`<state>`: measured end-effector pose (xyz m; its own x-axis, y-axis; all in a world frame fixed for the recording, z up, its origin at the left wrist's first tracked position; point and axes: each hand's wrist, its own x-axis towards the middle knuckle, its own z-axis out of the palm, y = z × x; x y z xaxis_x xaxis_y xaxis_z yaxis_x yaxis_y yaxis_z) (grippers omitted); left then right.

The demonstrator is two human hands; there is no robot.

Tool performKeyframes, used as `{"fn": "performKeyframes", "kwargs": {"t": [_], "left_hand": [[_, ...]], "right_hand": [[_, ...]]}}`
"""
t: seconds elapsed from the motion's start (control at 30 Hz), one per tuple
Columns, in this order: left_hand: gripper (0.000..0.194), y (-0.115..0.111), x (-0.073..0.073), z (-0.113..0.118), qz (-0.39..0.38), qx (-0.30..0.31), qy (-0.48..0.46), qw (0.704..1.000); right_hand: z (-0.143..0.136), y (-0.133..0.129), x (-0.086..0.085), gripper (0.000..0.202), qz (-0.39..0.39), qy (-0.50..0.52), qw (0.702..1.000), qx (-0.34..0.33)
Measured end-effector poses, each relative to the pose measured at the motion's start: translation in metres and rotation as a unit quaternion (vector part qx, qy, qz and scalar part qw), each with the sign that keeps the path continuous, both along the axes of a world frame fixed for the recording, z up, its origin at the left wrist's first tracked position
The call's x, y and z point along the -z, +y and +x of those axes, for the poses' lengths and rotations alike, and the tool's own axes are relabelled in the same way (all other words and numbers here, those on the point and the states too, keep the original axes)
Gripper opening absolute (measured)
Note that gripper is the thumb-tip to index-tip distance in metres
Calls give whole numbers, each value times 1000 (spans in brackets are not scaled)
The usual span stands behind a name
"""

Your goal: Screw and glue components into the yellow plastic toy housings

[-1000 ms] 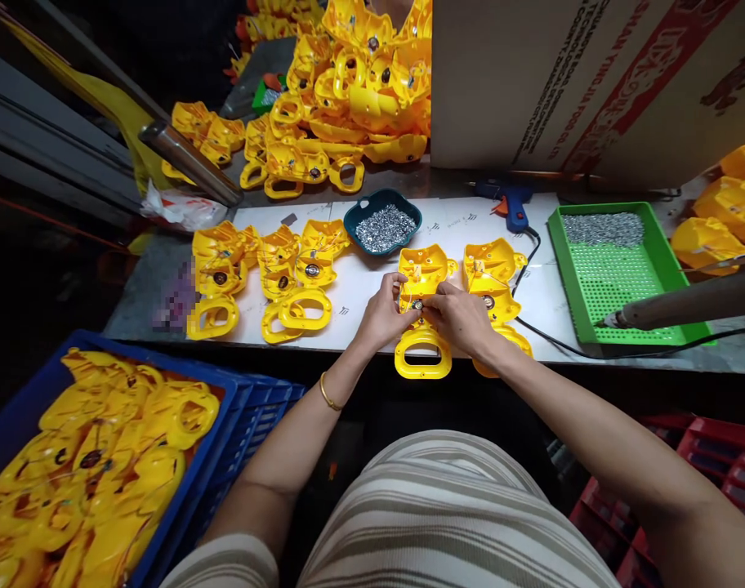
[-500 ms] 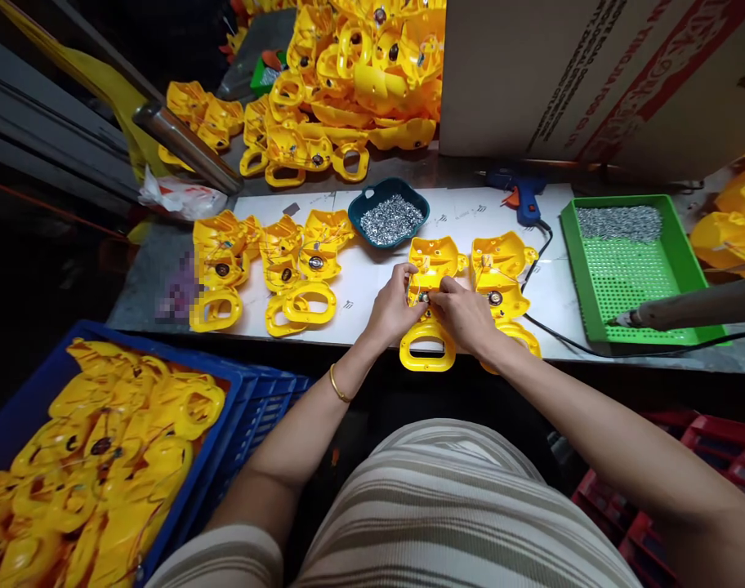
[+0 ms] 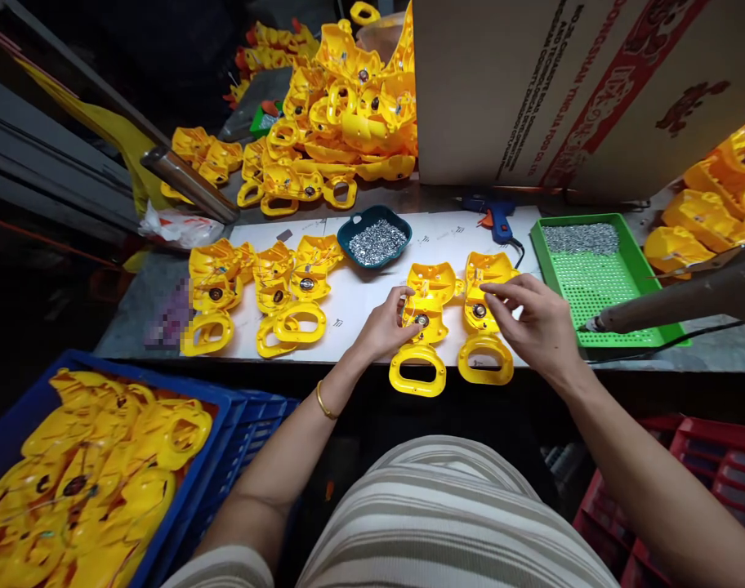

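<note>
My left hand [image 3: 383, 327] grips the left edge of a yellow plastic toy shell half [image 3: 434, 282], its thumb near a round metal speaker inside. An oval handle ring [image 3: 395, 384] sticks out from this shell at the table edge. My right hand [image 3: 535, 322] hovers over the right side of a second yellow shell half [image 3: 492, 265], thumb and index finger slightly apart, with nothing visible between them. Thin wires and another round speaker [image 3: 479, 311] lie inside that second shell.
A dark green bowl [image 3: 353, 260] holds small metal screws. A blue glue gun [image 3: 500, 222] lies behind the shells, left of a green basket [image 3: 670, 331]. More shells [image 3: 274, 265] lie at left and fill a blue crate [image 3: 225, 400]. A cardboard box [image 3: 470, 106] stands behind.
My right hand has left the speaker area of the left shell and moved right, over the second shell. My left hand stays on the first shell. The view has shifted slightly.
</note>
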<state>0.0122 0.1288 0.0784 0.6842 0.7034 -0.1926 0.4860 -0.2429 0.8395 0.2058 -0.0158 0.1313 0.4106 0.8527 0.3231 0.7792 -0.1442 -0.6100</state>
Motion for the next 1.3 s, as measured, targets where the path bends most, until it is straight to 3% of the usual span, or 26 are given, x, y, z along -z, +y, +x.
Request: {"fn": "performKeyframes", "kwargs": {"t": [0.07,0.17,0.27,0.37,0.53,0.77,0.87,0.93,1.0,1.13,1.3], "left_hand": [[65,3,-7,-3,-46,9,-13,999],[73,0,-11,-11,-44,-61,-14,997],[47,-12,-7,-17,-3,-111,14,994],[27,-25,-4,-17,13,-99,15,995],[16,-33,-9,-14,188,-80,35,978],[18,-31,-10,-1,160,-35,-16,986],[15,-24,-10,10,206,-59,-19,976],[32,-17,-11,20,252,-73,-23,965],[37,-11,-12,30,272,-59,-20,960],[31,-6,-10,45,210,-66,-39,975],[19,-4,-5,45,51,-127,-72,988]], "right_hand": [[9,-10,0,26,10,2,1000,7],[9,-10,3,26,5,12,1000,1],[-1,12,8,26,-15,24,999,-33],[-13,45,13,28,-78,20,993,-90],[-25,84,20,37,-184,-61,967,-163],[-20,89,17,27,-207,-69,962,-166],[-12,93,12,24,-208,-64,959,-184],[-7,96,10,22,-222,-79,953,-193],[-3,98,9,21,-238,-102,948,-186],[1,99,11,22,-252,-115,949,-153],[2,93,15,37,-211,-70,963,-150]]}}
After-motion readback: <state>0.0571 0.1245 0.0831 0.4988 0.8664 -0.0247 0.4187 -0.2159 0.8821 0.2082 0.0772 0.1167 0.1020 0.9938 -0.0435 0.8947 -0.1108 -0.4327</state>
